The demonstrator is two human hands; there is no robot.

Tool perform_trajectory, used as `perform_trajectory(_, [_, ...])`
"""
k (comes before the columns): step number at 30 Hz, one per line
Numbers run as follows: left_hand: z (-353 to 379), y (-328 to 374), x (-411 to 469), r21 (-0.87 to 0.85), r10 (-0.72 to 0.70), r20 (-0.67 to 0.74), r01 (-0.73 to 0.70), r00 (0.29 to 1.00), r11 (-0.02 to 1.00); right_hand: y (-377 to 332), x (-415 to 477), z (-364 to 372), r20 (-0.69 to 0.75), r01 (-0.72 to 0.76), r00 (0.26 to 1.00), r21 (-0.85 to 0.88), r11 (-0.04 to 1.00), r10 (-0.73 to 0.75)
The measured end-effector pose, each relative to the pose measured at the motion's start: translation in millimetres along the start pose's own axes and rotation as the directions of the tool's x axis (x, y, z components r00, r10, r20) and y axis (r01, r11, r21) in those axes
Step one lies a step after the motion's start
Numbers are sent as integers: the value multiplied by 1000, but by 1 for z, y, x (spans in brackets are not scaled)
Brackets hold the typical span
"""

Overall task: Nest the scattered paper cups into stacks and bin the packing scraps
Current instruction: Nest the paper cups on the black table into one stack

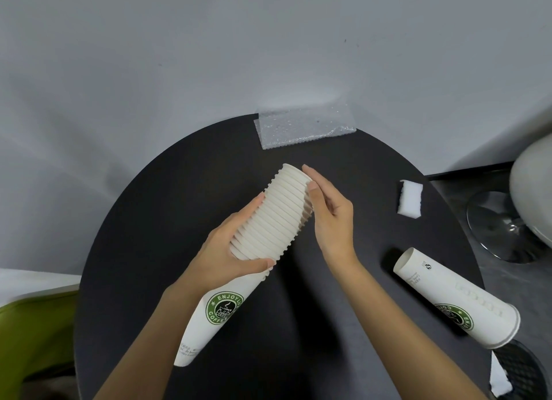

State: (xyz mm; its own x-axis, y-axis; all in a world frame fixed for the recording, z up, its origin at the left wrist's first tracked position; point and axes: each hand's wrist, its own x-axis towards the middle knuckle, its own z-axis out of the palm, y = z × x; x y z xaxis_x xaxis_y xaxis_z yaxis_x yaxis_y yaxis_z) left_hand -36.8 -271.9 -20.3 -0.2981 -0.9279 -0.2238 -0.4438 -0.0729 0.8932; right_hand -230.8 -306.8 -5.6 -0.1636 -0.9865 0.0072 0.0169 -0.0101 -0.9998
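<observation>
A long stack of nested white paper cups point(274, 217) with a green coffee logo hangs tilted over the round black table point(143, 220). My left hand point(233, 250) grips the stack around its middle, thumb underneath. My right hand point(328, 211) presses its straight fingers against the stack's upper rims. One more white cup point(454, 298) lies on its side at the table's right edge. A sheet of bubble wrap point(301, 127) lies at the far edge, and a white foam block point(410, 199) sits to the right.
A black mesh bin point(519, 372) with a white scrap point(500, 378) in it stands below the table's right side. A chair with a chrome base point(504, 229) is at the right, a green seat point(33, 337) at the lower left. Grey floor lies beyond.
</observation>
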Motion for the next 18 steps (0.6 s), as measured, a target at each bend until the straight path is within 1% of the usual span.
perform_trajectory(4, [-2, 0, 1, 25, -3, 32, 2, 999, 1000, 5, -6, -1, -25, -32, 999, 28, 999, 33])
perform_trajectory(10, [-2, 2, -2, 74, -30, 76, 24, 997, 997, 5, -9, -8, 9, -36, 999, 31, 999, 35])
perform_trajectory(15, [5, 9, -4, 122, -43, 98, 31, 994, 992, 3, -16, -13, -38, -53, 998, 58, 997, 55])
perform_trajectory(18, [12, 15, -5, 153, -52, 107, 35, 993, 988, 1, -20, -19, -59, -55, 997, 45, 997, 57])
